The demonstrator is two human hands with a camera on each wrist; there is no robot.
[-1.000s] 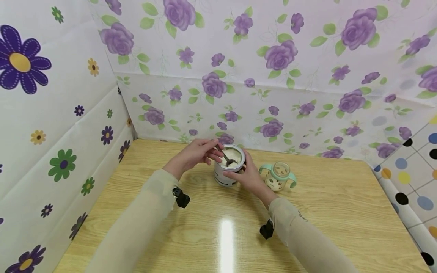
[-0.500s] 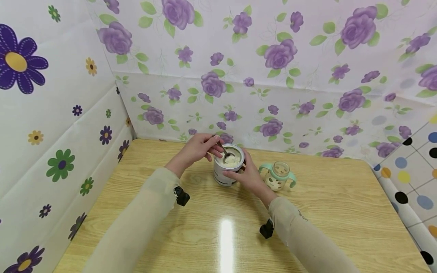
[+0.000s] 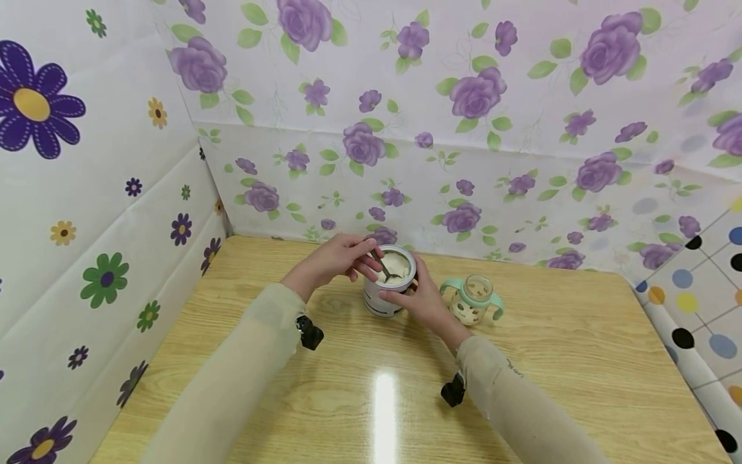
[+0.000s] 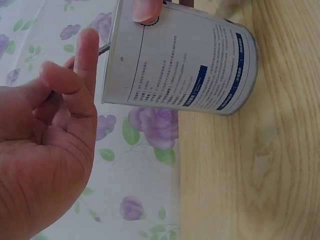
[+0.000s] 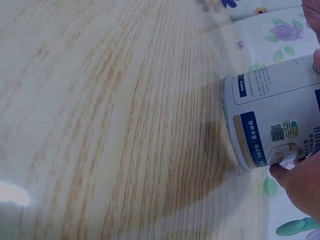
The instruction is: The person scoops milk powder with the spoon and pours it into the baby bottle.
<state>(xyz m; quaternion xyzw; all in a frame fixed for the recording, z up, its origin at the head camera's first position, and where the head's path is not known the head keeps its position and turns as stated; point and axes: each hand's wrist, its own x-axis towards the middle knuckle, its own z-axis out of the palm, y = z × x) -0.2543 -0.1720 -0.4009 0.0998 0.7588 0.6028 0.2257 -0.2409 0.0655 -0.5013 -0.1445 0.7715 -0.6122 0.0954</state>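
Note:
A white can point(image 3: 379, 301) with blue print stands upright on the table, its top off and pale powder point(image 3: 397, 263) showing inside. My left hand point(image 3: 343, 256) pinches the handle of a dark metal spoon point(image 3: 390, 273), whose bowl dips into the powder. In the left wrist view only a short bit of the spoon shows between the left hand point(image 4: 55, 135) and the can point(image 4: 185, 60). My right hand point(image 3: 426, 296) grips the can from the right, thumb on the near side. The right wrist view catches part of that hand point(image 5: 302, 185) against the can's label point(image 5: 280, 120).
Just right of the can stands an open clear bottle point(image 3: 471, 301) with mint-green handles and a printed pattern. The wooden table point(image 3: 324, 399) ends at the back against a flower-printed sheet point(image 3: 348, 180). Another patterned sheet point(image 3: 116, 212) borders it on the left.
The spoon lifted a little with a heap of powder, then lowered back into the can as my left hand dipped. My right hand and the can have stayed in place.

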